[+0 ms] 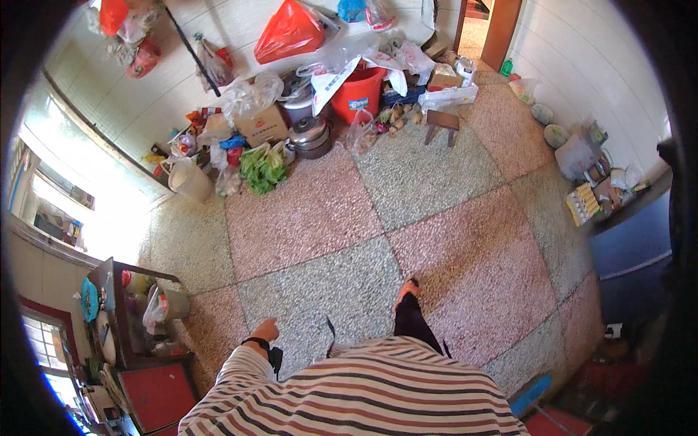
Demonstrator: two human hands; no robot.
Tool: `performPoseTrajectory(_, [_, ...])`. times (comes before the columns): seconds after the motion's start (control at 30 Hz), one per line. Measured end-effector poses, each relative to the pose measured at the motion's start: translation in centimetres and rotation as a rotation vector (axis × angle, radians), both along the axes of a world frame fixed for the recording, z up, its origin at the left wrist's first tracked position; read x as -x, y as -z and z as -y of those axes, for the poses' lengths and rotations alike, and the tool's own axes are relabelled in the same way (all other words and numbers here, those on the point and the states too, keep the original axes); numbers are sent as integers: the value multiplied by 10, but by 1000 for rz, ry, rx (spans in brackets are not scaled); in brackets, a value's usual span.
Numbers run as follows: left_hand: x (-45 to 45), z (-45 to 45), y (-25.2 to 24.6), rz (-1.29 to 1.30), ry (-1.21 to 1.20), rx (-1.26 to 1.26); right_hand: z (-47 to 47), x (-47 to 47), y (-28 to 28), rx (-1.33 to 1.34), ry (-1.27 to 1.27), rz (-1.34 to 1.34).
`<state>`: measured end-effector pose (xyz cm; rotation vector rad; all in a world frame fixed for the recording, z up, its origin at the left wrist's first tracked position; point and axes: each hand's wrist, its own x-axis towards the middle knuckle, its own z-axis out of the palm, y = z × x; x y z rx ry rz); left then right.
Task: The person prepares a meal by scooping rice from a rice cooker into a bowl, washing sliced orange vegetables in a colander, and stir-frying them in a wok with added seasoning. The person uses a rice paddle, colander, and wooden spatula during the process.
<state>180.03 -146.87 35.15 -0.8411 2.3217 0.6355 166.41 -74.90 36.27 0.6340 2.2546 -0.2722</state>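
My left hand [265, 330] hangs low at my left side over the speckled floor [327, 294], a black band around its wrist. Its fingers look curled, and whether anything is inside them cannot be told. My right hand is out of view. One foot [408, 289] in an orange-toned shoe or sandal shows below my dark trouser leg. Before me along the far wall stand a red plastic bucket [357, 98], a lidded metal pot [310, 136], a cardboard box [262, 126], leafy green vegetables [263, 169] and a small wooden stool [442, 120].
A whitish bucket [189, 179] stands by the bright doorway at the left. Shelving [133, 327] with a pail and a red-topped cabinet [158, 393] flank my left. On the right are egg trays [582, 204], melon-like round things [555, 135] and a dark blue appliance or cabinet [630, 245].
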Motion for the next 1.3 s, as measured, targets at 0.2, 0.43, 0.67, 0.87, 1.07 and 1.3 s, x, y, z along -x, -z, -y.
performPoseTrajectory(0.2, [169, 8, -2, 218, 531, 174, -18, 209, -38, -149, -630, -148])
performPoseTrajectory(0.43, [430, -22, -148, -408, -180, 64, 107, 596, -97, 670, 427, -591])
performPoseTrajectory(0.67, [496, 34, -56, -227, 145, 239, 184, 772, -93, 742, 351, -495])
performPoseTrajectory(0.87, [498, 102, -24, 262, 183, 225, 121, 778, -39, 18, -273, -172])
performPoseTrajectory(1.07, [609, 105, -78, -190, -526, 107, 131, 855, -38, -137, -456, 109])
performPoseTrajectory(1.3, [721, 50, -94, -114, -526, -44, 203, 1078, -8, -288, -1161, 256])
